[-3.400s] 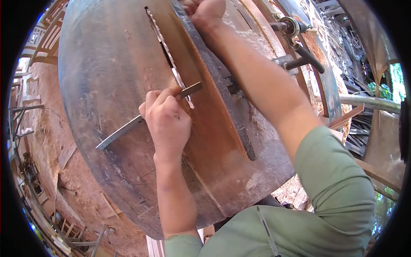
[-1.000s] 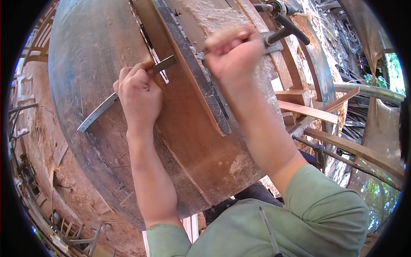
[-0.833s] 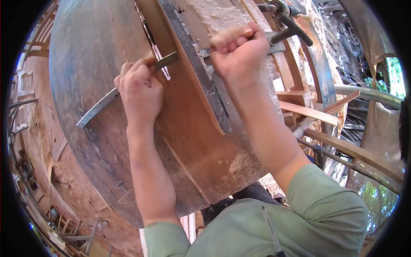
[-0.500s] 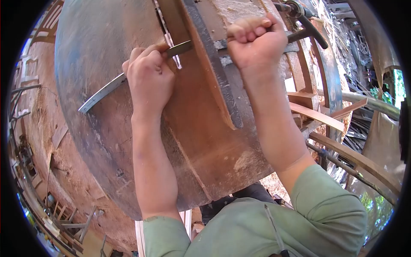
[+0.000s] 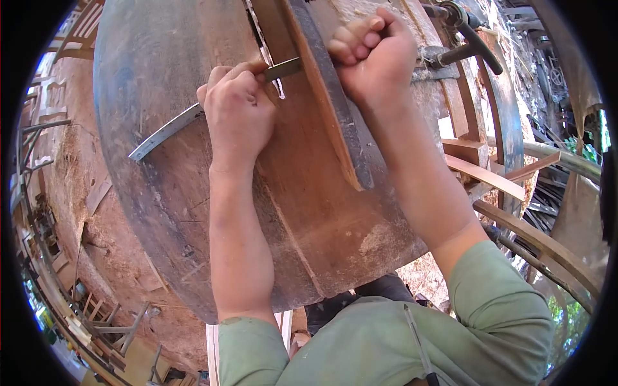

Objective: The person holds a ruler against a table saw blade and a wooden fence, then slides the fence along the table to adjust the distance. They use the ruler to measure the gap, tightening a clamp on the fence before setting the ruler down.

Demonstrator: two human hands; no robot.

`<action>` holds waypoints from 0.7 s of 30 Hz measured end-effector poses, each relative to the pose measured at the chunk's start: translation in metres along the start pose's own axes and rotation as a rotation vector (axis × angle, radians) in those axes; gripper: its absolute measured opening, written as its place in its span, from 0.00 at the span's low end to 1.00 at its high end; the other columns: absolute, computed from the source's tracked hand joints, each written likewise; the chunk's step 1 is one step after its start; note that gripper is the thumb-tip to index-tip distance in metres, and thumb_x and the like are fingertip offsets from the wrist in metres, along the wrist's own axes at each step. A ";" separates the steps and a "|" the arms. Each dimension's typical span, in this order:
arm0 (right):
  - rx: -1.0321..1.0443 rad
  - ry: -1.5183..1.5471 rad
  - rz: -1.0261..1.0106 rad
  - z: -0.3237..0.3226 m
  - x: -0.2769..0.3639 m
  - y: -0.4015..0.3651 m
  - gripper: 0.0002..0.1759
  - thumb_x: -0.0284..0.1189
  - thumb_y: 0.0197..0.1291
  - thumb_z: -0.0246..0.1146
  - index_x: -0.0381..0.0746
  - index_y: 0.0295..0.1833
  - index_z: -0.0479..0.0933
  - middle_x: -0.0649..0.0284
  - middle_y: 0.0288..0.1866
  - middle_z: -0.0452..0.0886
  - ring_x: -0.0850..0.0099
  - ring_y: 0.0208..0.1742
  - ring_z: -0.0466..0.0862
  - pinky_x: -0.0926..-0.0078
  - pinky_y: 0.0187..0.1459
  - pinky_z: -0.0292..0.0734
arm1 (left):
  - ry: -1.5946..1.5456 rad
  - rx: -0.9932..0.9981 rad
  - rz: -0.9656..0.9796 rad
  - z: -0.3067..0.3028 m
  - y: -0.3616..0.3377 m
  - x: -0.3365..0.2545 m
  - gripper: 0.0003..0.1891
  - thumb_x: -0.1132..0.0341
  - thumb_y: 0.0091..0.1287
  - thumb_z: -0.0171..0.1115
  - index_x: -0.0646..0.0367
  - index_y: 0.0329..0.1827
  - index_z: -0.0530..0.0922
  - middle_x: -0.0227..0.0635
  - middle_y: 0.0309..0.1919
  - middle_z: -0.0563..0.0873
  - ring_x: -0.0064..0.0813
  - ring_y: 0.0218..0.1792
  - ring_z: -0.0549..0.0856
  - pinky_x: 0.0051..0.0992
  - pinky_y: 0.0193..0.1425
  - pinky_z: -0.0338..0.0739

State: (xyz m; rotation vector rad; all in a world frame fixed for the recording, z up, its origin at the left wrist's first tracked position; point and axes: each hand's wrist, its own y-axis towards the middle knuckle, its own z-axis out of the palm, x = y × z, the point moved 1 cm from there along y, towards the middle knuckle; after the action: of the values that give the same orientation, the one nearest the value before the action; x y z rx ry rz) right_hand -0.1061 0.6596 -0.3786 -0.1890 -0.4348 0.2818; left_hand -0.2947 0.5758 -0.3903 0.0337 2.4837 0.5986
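On the wooden work table, my left hand (image 5: 241,116) is closed around a flat metal strip (image 5: 166,133), whose ends stick out on both sides of the fist. The strip's right end reaches to a long dark-topped wooden fence (image 5: 335,109). A narrow slot with a thin light blade-like strip (image 5: 262,45) runs just beyond my left fingers. My right hand (image 5: 376,58) is curled into a fist over the right side of the fence; what it holds, if anything, is hidden.
A metal clamp with a bar handle (image 5: 479,45) stands at the table's upper right. Curved wooden pieces (image 5: 547,238) and a pole (image 5: 573,161) lie at the right. Sawdust-covered ground (image 5: 122,238) and wooden frames (image 5: 122,328) are at the left.
My right hand has moved left, nearer the fence and away from the clamp. The view has shifted slightly, and my left hand keeps its grip on the metal strip.
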 end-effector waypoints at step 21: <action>-0.095 0.056 -0.247 0.019 -0.031 0.089 0.19 0.36 0.70 0.48 0.52 0.21 0.61 0.74 0.14 0.54 0.75 0.14 0.54 0.72 0.19 0.53 | -0.022 -0.019 0.016 0.004 -0.001 0.006 0.08 0.76 0.64 0.60 0.59 0.32 0.88 0.27 0.43 0.93 0.34 0.46 0.85 0.33 0.56 0.70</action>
State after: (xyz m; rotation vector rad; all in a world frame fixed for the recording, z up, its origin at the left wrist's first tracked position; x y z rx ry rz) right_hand -0.1619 0.7366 -0.3952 -0.2335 -0.4119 0.0137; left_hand -0.2976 0.5772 -0.3970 0.0531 2.4583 0.6247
